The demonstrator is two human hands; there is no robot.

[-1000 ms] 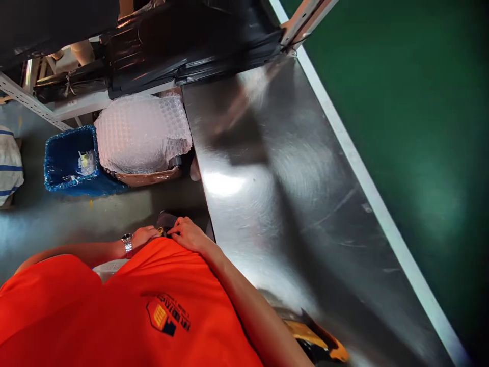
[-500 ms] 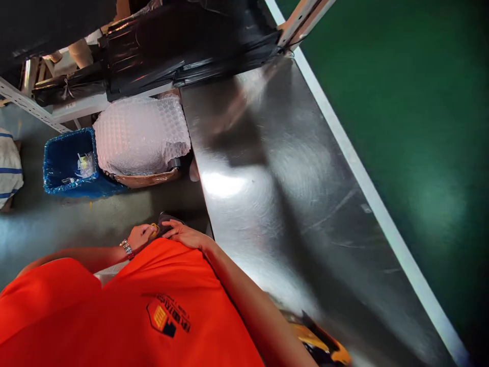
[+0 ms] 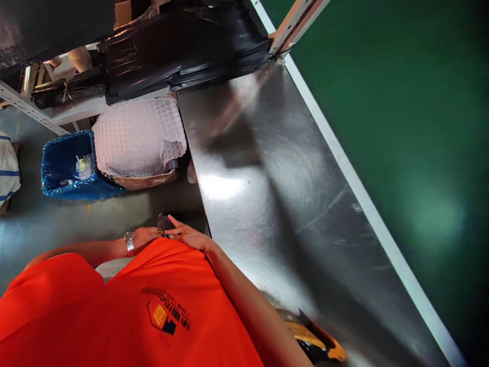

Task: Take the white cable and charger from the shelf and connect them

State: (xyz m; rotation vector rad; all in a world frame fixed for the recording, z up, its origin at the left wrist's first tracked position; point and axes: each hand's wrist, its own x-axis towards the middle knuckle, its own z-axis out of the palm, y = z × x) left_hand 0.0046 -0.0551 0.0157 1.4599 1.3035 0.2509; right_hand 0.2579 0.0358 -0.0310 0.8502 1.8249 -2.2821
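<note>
Scuffed metal gleamed rightward; a small yellowish thing sat at my left hand, the nearer, just left of my part-spread right hand; its long axis and either grip I couldn't tell.

Wearing a silver watch behind the left hand and an orange-red shirt with a dark-and-yellow logo.

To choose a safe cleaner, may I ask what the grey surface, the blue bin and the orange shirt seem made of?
Grey surface: probably bare metal, satin; blurred reflections, swirling scratches.
Blue bin: likely glossy plastic; its rim crinkles like film.
Orange shirt: matte fabric, soft folds; fibre unclear.
</note>
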